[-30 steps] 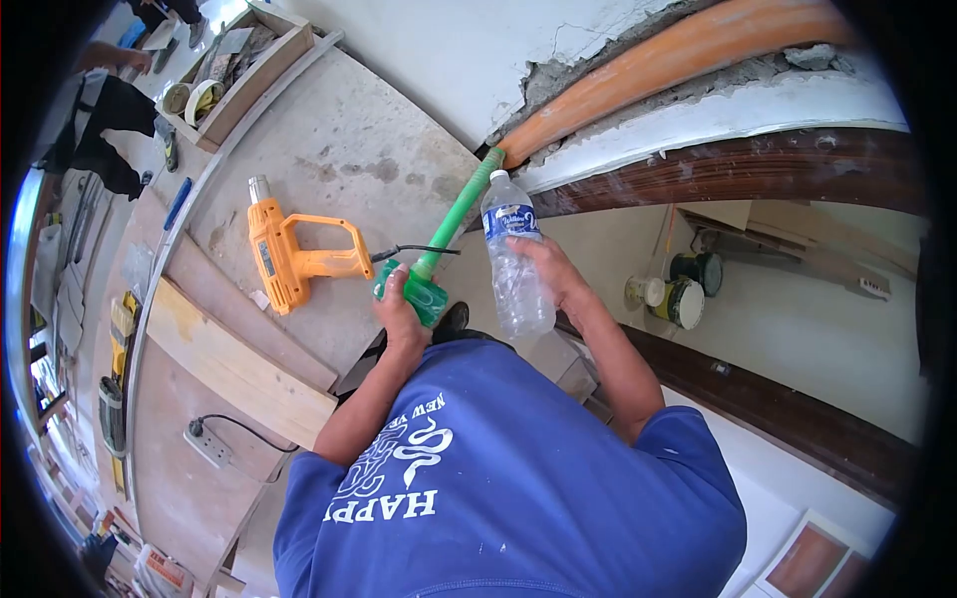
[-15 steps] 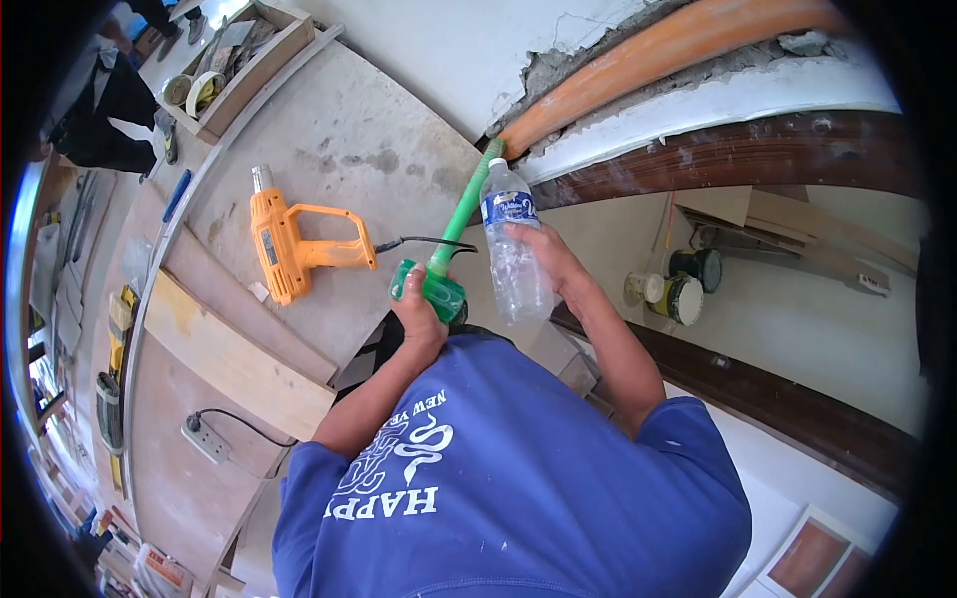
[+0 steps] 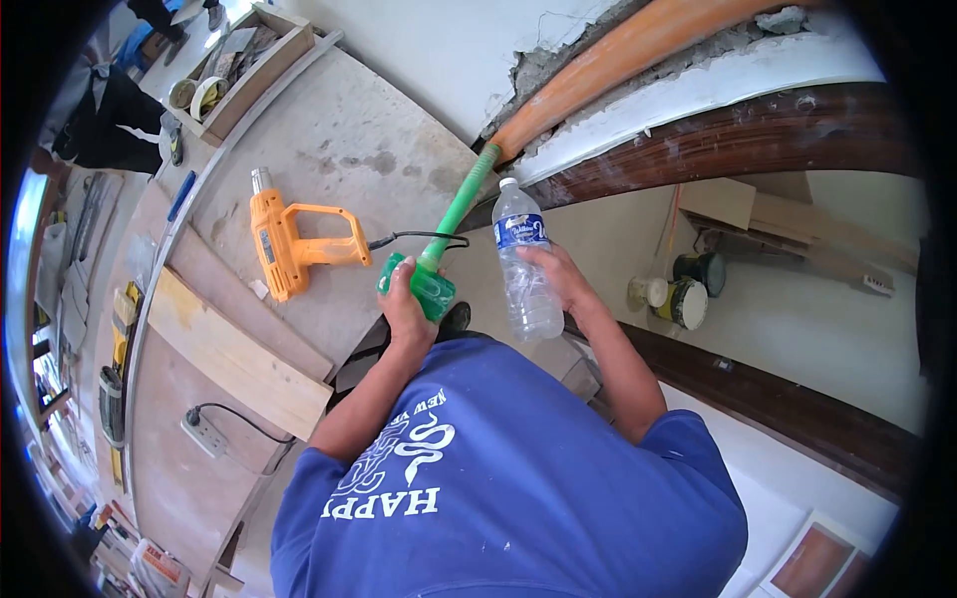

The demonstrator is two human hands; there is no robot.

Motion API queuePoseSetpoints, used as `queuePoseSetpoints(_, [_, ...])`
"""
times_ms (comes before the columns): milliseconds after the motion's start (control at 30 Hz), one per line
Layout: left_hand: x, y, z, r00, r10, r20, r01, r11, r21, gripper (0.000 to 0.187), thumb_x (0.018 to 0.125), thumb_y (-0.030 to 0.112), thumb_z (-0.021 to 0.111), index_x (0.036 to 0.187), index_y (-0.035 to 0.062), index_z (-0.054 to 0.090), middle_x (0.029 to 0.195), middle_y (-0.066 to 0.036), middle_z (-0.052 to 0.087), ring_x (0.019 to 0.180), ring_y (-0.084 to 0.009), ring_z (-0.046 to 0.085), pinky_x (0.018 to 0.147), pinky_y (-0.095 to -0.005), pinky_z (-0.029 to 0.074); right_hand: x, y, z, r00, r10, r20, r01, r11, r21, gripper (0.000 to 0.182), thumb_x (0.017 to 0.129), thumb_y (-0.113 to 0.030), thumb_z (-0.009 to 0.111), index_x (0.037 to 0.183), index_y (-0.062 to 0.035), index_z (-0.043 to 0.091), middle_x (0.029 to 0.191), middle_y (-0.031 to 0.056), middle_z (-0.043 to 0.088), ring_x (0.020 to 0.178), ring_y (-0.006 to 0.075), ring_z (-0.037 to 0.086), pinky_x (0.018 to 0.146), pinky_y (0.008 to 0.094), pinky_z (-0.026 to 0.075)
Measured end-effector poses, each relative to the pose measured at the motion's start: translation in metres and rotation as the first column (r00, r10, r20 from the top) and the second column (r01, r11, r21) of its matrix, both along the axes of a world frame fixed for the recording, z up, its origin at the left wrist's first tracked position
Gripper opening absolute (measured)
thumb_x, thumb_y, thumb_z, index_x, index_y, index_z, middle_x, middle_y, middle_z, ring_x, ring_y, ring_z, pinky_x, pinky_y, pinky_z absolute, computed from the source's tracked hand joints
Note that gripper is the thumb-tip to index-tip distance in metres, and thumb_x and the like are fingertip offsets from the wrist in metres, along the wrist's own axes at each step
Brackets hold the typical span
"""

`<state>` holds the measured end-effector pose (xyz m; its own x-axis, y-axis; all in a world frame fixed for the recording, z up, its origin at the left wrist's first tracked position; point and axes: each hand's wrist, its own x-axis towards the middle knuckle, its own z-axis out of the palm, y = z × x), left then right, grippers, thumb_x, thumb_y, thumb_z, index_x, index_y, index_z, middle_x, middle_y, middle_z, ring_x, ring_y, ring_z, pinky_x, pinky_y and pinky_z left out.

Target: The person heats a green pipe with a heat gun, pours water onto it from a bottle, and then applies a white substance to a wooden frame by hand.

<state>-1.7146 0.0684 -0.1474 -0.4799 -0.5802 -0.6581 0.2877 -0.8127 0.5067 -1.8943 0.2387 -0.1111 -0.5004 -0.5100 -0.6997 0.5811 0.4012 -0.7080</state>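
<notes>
My left hand point(image 3: 407, 311) is closed around the wide end of a green plastic tool point(image 3: 461, 207), which has a long tube-like shaft with a ribbed tip. Its exact kind I cannot make out. Wrapped in my right hand point(image 3: 558, 277) is a clear plastic water bottle point(image 3: 533, 311) with a blue label and a white cap. The bottle is nearly upright and stands apart from the green tool. On the worktop to the left lies an orange heat gun point(image 3: 289, 239), its black cord running toward the green tool.
A wooden plank point(image 3: 234, 349) and a power socket point(image 3: 204, 435) are nearer me on the left. Beyond them sits a wooden tray point(image 3: 261, 85) of tools. An orange pipe point(image 3: 598, 70) runs in the broken wall. Paint buckets point(image 3: 688, 302) stand lower right. Another person point(image 3: 110, 125) is far left.
The bottle has shifted slightly down and right in view with my right hand. My left hand and the green tool have moved a little left. The heat gun stays in place.
</notes>
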Motion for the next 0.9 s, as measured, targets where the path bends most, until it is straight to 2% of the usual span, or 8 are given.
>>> queuePoseSetpoints(100, [-0.001, 0.003, 0.0, 0.999, 0.05, 0.019, -0.05, 0.999, -0.009, 0.021, 0.093, 0.021, 0.067, 0.101, 0.0041, 0.058, 0.092, -0.012, 0.064, 0.075, -0.0265, 0.069, 0.064, -0.0389, 0.057, -0.007, 0.003, 0.002, 1.0, 0.012, 0.013, -0.012, 1.0, -0.01, 0.039, 0.091, -0.031, 0.07, 0.117, -0.0033, 0.065, 0.096, 0.0071, 0.069, 0.081, 0.0176, 0.068, 0.074, 0.0345, 0.057])
queuePoseSetpoints(200, [-0.003, -0.006, -0.004, 0.999, -0.041, 0.013, 0.041, 0.998, -0.046, 0.024, 0.094, 0.028, 0.069, 0.104, 0.01, 0.056, 0.096, -0.011, 0.064, 0.083, -0.0294, 0.07, 0.071, -0.0425, 0.059, -0.01, -0.003, 0.013, 1.0, 0.015, -0.004, -0.015, 1.0, 0.001, 0.039, 0.09, -0.032, 0.07, 0.116, -0.0028, 0.065, 0.095, 0.0075, 0.069, 0.08, 0.0179, 0.069, 0.073, 0.0344, 0.057])
queuePoseSetpoints(300, [-0.011, -0.009, 0.008, 0.996, 0.066, 0.064, -0.068, 0.997, 0.029, 0.02, 0.093, 0.021, 0.068, 0.1, 0.0055, 0.059, 0.088, -0.011, 0.065, 0.076, -0.0262, 0.07, 0.067, -0.0379, 0.059, -0.02, -0.006, 0.01, 0.996, 0.04, 0.084, -0.038, 0.999, -0.025, 0.037, 0.092, -0.031, 0.069, 0.116, -0.0024, 0.065, 0.094, 0.0081, 0.07, 0.079, 0.019, 0.069, 0.072, 0.0353, 0.058])
queuePoseSetpoints(400, [-0.011, -0.013, 0.011, 0.996, -0.026, 0.081, 0.025, 1.0, 0.004, 0.025, 0.093, 0.029, 0.069, 0.105, 0.0107, 0.056, 0.096, -0.01, 0.064, 0.083, -0.0279, 0.07, 0.071, -0.0425, 0.059, -0.022, -0.016, 0.016, 0.994, 0.051, 0.102, -0.045, 0.997, -0.056, 0.038, 0.094, -0.032, 0.068, 0.115, -0.0013, 0.064, 0.092, 0.0106, 0.071, 0.075, 0.0205, 0.071, 0.068, 0.0353, 0.059])
queuePoseSetpoints(500, [-0.018, 0.003, 0.02, 0.993, 0.057, 0.102, -0.06, 0.998, 0.032, 0.019, 0.093, 0.02, 0.068, 0.101, 0.0052, 0.059, 0.088, -0.011, 0.065, 0.074, -0.0258, 0.07, 0.065, -0.0387, 0.059, -0.025, -0.025, 0.016, 0.991, 0.031, 0.131, -0.023, 0.998, -0.059, 0.038, 0.095, -0.032, 0.067, 0.115, -0.0006, 0.064, 0.092, 0.0121, 0.071, 0.075, 0.0217, 0.072, 0.068, 0.0371, 0.06])
queuePoseSetpoints(733, [-0.025, 0.034, 0.015, 0.993, 0.109, 0.035, -0.11, 0.992, 0.055, 0.02, 0.092, 0.019, 0.069, 0.101, 0.0048, 0.057, 0.086, -0.012, 0.064, 0.072, -0.026, 0.069, 0.062, -0.0412, 0.059, -0.03, -0.03, 0.002, 0.981, 0.003, 0.194, 0.012, 0.997, -0.076, 0.036, 0.096, -0.032, 0.065, 0.113, 0.0004, 0.065, 0.092, 0.0141, 0.072, 0.074, 0.0235, 0.073, 0.068, 0.0386, 0.061])
queuePoseSetpoints(833, [-0.019, 0.039, -0.003, 0.998, 0.056, 0.02, -0.057, 0.997, 0.049, 0.027, 0.094, 0.029, 0.067, 0.105, 0.0094, 0.054, 0.092, -0.012, 0.065, 0.082, -0.0275, 0.069, 0.075, -0.0444, 0.058, -0.031, -0.03, -0.002, 0.983, 0.012, 0.181, 0.004, 0.996, -0.086, 0.037, 0.096, -0.033, 0.065, 0.113, 0.0005, 0.065, 0.092, 0.0145, 0.073, 0.074, 0.0237, 0.073, 0.068, 0.0385, 0.061])
queuePoseSetpoints(900, [-0.011, 0.032, -0.01, 1.0, 0.008, 0.004, -0.008, 0.998, 0.069, 0.028, 0.093, 0.031, 0.068, 0.105, 0.0096, 0.054, 0.093, -0.012, 0.065, 0.083, -0.0278, 0.069, 0.077, -0.0439, 0.058, -0.029, -0.029, 0.001, 0.991, 0.041, 0.124, -0.031, 0.996, -0.081, 0.037, 0.096, -0.033, 0.066, 0.113, 0.0006, 0.065, 0.092, 0.0146, 0.073, 0.075, 0.024, 0.073, 0.069, 0.0385, 0.061])
